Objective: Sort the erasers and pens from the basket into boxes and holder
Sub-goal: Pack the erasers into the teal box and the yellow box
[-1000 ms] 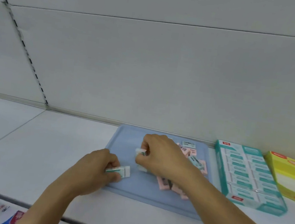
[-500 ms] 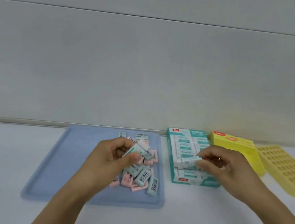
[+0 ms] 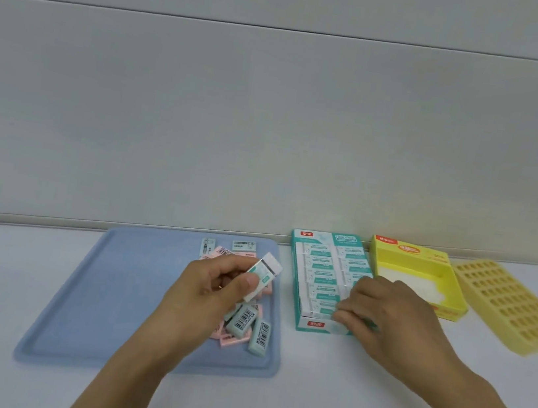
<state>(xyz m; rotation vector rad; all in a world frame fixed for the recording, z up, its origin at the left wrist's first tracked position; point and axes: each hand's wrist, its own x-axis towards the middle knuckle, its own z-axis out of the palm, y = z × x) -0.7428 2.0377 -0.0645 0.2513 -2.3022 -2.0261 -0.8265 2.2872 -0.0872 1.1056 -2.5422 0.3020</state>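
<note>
A blue tray (image 3: 103,291) lies on the white shelf with a pile of several pink and teal erasers (image 3: 245,326) at its right side. Above that pile my left hand (image 3: 213,293) pinches a teal-sleeved eraser (image 3: 262,277) between thumb and fingers. To the right stands a teal box (image 3: 316,272) filled with rows of teal erasers. My right hand (image 3: 380,309) is down at the box's front right corner, fingers curled on an eraser (image 3: 341,317) there, mostly hidden under the hand.
A yellow box (image 3: 422,280), open and mostly empty inside, stands right of the teal box. A yellow holder (image 3: 509,306) with a grid of slots lies at the far right. A grey wall runs close behind everything.
My right hand has dropped from above the teal box to its front right corner with its eraser. My left hand has stayed over the tray pile, still holding its eraser.
</note>
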